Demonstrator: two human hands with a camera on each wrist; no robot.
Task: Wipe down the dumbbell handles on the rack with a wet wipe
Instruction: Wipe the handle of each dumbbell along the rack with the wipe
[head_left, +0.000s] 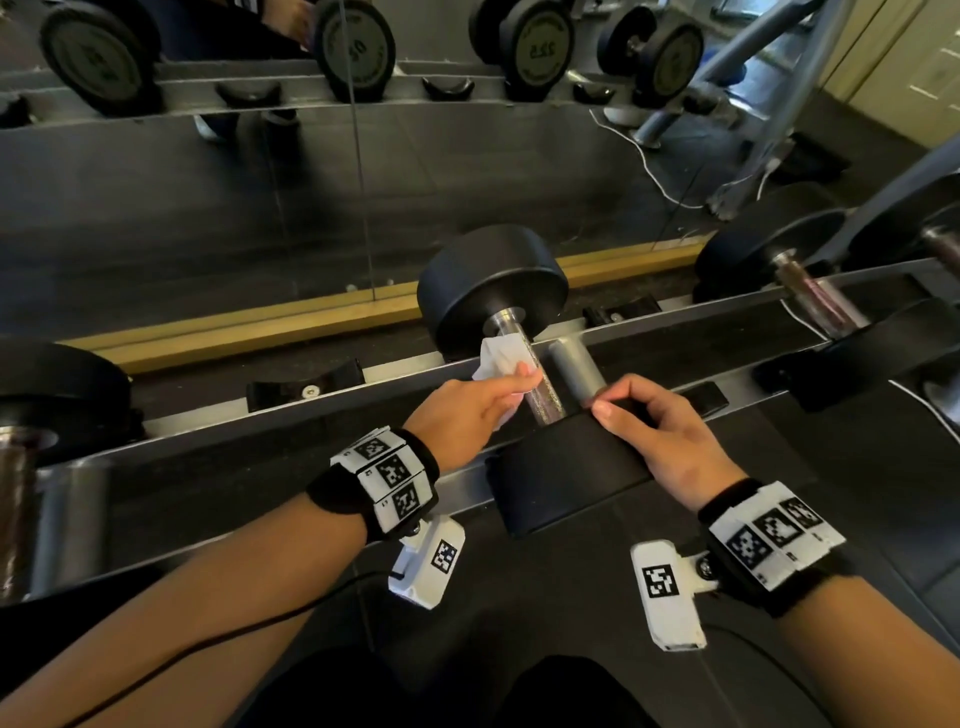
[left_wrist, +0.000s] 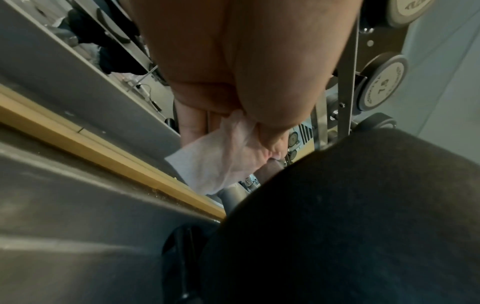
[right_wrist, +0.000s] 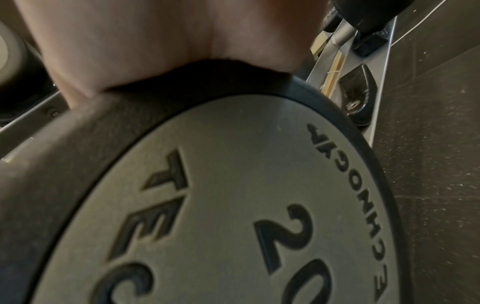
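A black dumbbell (head_left: 491, 280) lies across the rack (head_left: 218, 431) in the middle of the head view, its steel handle (head_left: 540, 392) running towards me. My left hand (head_left: 511, 387) pinches a crumpled white wet wipe (head_left: 498, 356) and holds it against the left side of the handle; the left wrist view has the wipe (left_wrist: 218, 158) hanging from finger and thumb. My right hand (head_left: 623, 408) sits on the near weight head (head_left: 566, 470), fingers curled over its top edge. The right wrist view is filled by that head's end plate (right_wrist: 233, 205), marked 20, with my palm (right_wrist: 155, 41) above it.
More dumbbells lie on the rack at the left (head_left: 57, 400) and right (head_left: 774, 260). Black saddles (head_left: 304, 384) stand unfilled between them. Behind the rack runs a wooden strip (head_left: 291, 322) below a mirror reflecting other weights. Dark rubber floor lies beyond the rack.
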